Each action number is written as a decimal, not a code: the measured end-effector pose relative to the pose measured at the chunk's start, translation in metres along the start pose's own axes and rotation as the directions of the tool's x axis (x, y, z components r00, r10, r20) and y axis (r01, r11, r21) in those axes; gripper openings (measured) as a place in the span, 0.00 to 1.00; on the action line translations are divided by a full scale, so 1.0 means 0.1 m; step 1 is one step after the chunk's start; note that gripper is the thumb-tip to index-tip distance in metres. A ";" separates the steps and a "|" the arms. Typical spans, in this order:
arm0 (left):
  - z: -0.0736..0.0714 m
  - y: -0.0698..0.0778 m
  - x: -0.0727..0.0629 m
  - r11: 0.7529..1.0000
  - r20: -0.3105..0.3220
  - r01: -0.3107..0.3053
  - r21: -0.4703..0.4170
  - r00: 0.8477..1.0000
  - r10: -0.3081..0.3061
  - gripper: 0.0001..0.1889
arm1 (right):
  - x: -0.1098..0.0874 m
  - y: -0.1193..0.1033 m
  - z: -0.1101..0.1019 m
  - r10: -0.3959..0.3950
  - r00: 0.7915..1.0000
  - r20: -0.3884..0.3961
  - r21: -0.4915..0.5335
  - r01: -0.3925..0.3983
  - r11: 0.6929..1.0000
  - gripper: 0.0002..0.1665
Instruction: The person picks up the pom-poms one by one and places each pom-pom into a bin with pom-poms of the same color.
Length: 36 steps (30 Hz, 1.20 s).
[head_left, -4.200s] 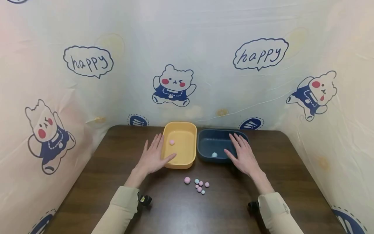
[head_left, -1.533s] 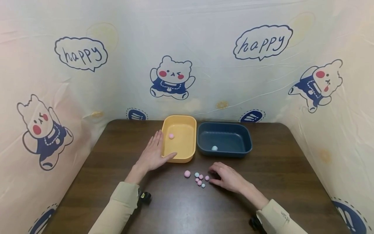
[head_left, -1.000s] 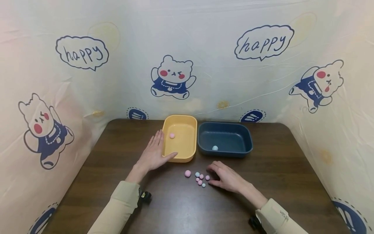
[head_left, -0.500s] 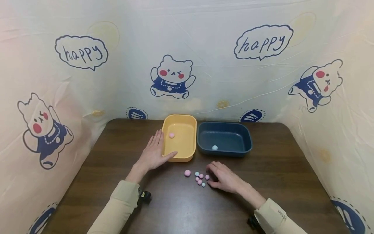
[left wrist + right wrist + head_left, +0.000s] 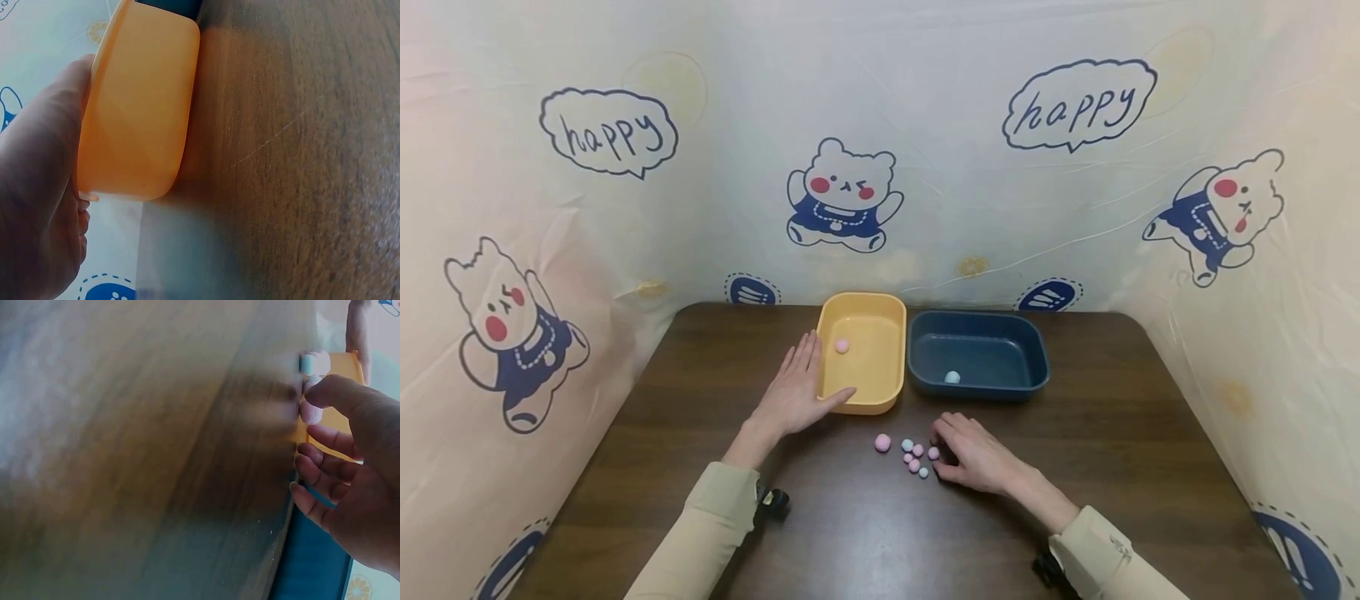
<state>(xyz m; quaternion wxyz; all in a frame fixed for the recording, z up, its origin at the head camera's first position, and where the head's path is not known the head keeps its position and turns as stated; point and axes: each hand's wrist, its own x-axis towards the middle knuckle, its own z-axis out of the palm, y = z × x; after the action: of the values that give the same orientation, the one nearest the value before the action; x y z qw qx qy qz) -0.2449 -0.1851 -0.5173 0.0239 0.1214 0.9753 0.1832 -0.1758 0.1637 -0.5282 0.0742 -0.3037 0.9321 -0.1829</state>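
Tabletop of dark brown wood grain (image 5: 1150,417) fills the lower part of the head view, fenced on three sides by a pale plastic curtain printed with cartoon bears (image 5: 925,167). At its far middle sit two shallow plastic tubs side by side: a yellow rounded-rectangle tub (image 5: 880,392) holding one pink ball (image 5: 842,346), and a dark blue tub (image 5: 1033,371) holding one pale blue ball (image 5: 952,377).

Left hand (image 5: 793,396) lies flat against the yellow tub's left wall, fingers straight and together, thumb along the near rim; the left wrist view shows the palm pressed to that orange-yellow side (image 5: 137,119).

Right hand (image 5: 973,454) rests on the table just right of a small cluster of pink and pale blue balls (image 5: 916,460), fingers loosely curled, their tips touching or nearly touching the rightmost pink ball (image 5: 933,453). A larger pink ball (image 5: 882,442) lies a little apart on the left.

These balls look very light, soft and fuzzy, and round enough to roll off at a nudge; I judge a gentle pinch between thumb and forefinger, from above, one at a time, suits them best.

Whether the fingertips already pinch a ball cannot be told: the right wrist view is heavily blurred and shows only curled fingers (image 5: 325,462) near pale blobs.
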 end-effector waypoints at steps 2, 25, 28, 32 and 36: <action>-0.01 0.01 -0.01 1.000 0.003 0.005 -0.003 1.000 -0.005 0.68 | 0.01 -0.01 0.00 -0.008 1.000 -0.006 -0.005 0.008 1.000 0.16; 0.00 0.01 0.04 1.000 0.017 0.006 0.016 1.000 -0.006 0.68 | 0.01 0.00 0.00 -0.037 0.997 -0.072 0.033 0.039 0.999 0.10; 0.00 0.01 0.04 1.000 0.019 0.009 0.011 1.000 -0.009 0.68 | 0.02 -0.01 -0.01 -0.045 0.993 -0.105 0.028 0.048 0.998 0.09; 0.00 0.01 0.04 1.000 0.024 0.011 0.002 1.000 -0.011 0.68 | 0.03 -0.02 -0.04 -0.047 0.990 -0.134 0.013 0.050 0.999 0.09; 0.00 0.01 0.04 1.000 0.023 0.008 0.005 1.000 -0.008 0.68 | 0.04 -0.04 -0.08 -0.059 0.986 -0.154 0.003 0.060 0.998 0.09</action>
<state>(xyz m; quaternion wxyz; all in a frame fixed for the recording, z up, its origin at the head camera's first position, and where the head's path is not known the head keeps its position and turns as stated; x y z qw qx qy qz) -0.2482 -0.1832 -0.5166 0.0354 0.1196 0.9759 0.1793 -0.1788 0.1603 -0.5196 -0.0024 -0.3158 0.9249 -0.2117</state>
